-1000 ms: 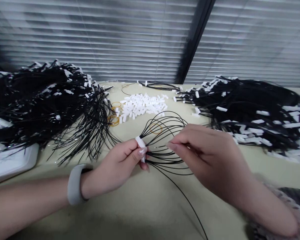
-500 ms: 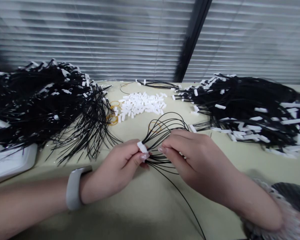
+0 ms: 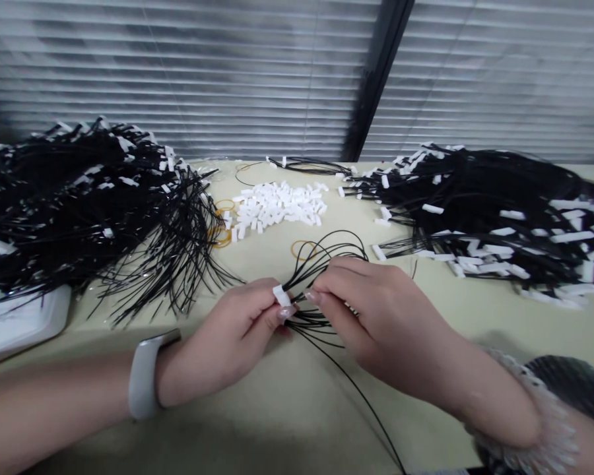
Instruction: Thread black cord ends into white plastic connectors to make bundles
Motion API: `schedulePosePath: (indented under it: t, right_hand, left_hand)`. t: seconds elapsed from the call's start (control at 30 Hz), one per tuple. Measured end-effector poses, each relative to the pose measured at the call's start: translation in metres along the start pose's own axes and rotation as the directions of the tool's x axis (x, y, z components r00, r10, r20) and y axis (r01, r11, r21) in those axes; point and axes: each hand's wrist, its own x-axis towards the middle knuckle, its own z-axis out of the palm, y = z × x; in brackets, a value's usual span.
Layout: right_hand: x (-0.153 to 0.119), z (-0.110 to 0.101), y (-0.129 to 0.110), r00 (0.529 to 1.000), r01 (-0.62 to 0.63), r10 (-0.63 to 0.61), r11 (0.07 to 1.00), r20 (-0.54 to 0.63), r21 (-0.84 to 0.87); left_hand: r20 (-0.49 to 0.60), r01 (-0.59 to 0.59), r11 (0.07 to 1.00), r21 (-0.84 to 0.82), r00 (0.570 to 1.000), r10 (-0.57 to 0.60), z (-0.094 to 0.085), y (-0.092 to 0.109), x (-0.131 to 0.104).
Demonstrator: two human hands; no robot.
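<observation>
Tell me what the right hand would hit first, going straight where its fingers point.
Pointing leftward, the right hand would probably meet the white connector in the left hand, though depth is unclear and black wires may brush it first.

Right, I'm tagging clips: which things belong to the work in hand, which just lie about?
In the work:
white piece, in left hand
black wires, at right hand
probably loose white pieces, wire piles

Apparently lying about:
yellow bands
white container

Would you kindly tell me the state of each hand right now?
Left hand: closed, pinching the white connector.
Right hand: fingertips closed by the black wires; exactly what they grip cannot be told.
</observation>
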Motion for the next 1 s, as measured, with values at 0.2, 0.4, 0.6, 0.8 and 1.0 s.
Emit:
schedulePosePath:
  t: [0.2, 0.4, 0.6, 0.8, 1.0]
  right_hand:
    - [0.001, 0.012, -0.004, 1.0, 0.008, -0.007, 0.999, -0.021, 0.047]
    - [0.001, -0.013, 0.008, 0.928, 0.003, 0.044, 0.992, -0.369, 0.126]
    - [-0.002, -0.032, 0.038, 0.946, -0.293, 0.286, 0.956, 0.152, 0.029]
    - [0.002, -0.01, 0.045, 0.956, -0.291, 0.293, 0.955, -0.019, 0.053]
    - [0.009, -0.016, 0.048, 0.71, -0.014, 0.501, 0.713, -0.495, 0.701]
  left_hand:
    - [0.001, 0.047, 0.999, -0.027, 0.999, -0.047, 0.0, 0.001, 0.001]
    - [-0.013, 0.23, 0.887, -0.4, 0.967, -0.256, 0.001, -0.008, 0.004]
    - [-0.121, 0.147, 0.606, -0.782, 0.917, -0.38, 0.005, -0.017, 0.008]
    - [-0.1, 0.109, 0.383, -0.917, 0.869, -0.485, 0.0, -0.016, 0.015]
    - [-0.071, 0.135, 0.342, -0.93, 0.846, -0.528, -0.001, -0.015, 0.019]
